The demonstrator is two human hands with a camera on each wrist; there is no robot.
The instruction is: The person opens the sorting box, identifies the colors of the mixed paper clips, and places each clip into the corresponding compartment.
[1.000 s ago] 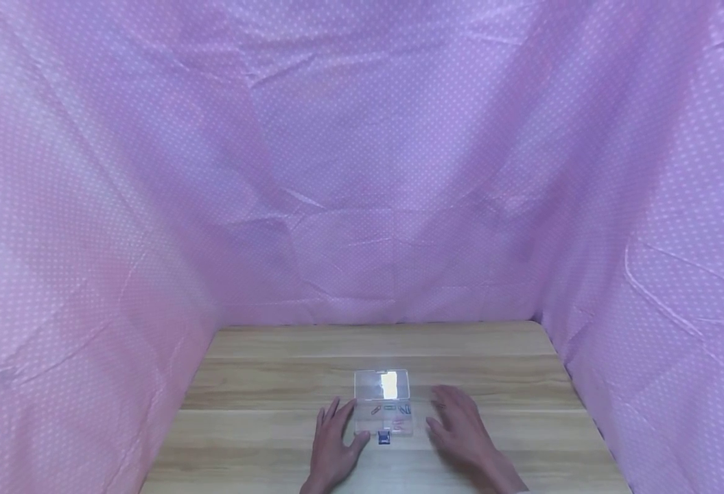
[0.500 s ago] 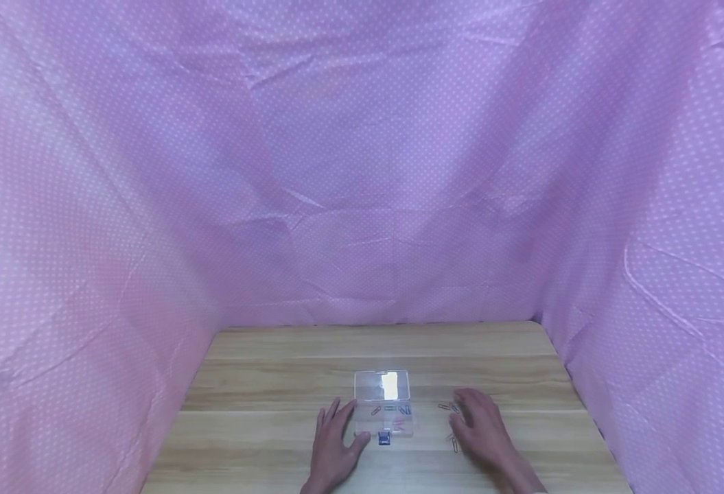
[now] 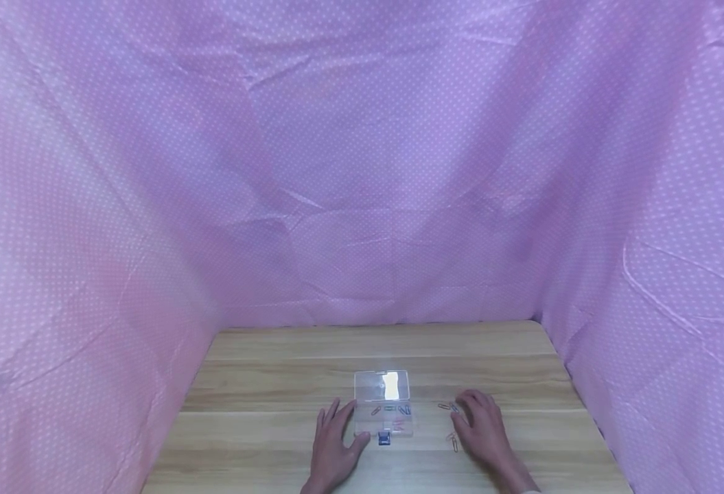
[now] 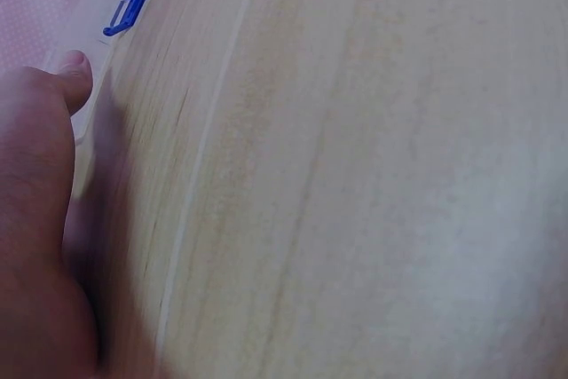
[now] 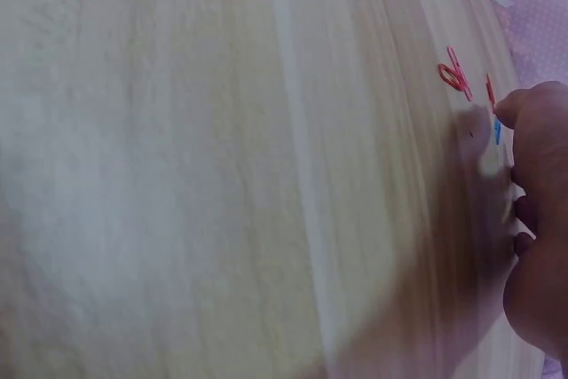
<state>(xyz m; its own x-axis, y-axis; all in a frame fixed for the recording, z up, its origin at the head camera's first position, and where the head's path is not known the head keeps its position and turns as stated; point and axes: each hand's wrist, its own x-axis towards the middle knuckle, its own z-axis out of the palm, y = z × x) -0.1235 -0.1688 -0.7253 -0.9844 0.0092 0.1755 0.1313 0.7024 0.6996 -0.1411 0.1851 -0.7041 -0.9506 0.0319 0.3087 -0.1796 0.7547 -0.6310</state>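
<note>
just left of the nearer right hand (image 3: 482,427), a blue paper clip (image 3: 454,408) lies aslant; parted thumb and forefinger grip nothing visible. the left hand (image 3: 335,446), spread, touches the clear box (image 3: 383,401).

On the surface (image 3: 263,384) sits a box (image 3: 370,424), its lid (image 3: 369,385) behind, its latch (image 3: 384,438) in front, paper clips (image 3: 389,408) inside. The left hand (image 3: 335,446) is at its left edge; rightward lie loose clips (image 3: 445,406), then the right hand (image 3: 484,429).
</note>
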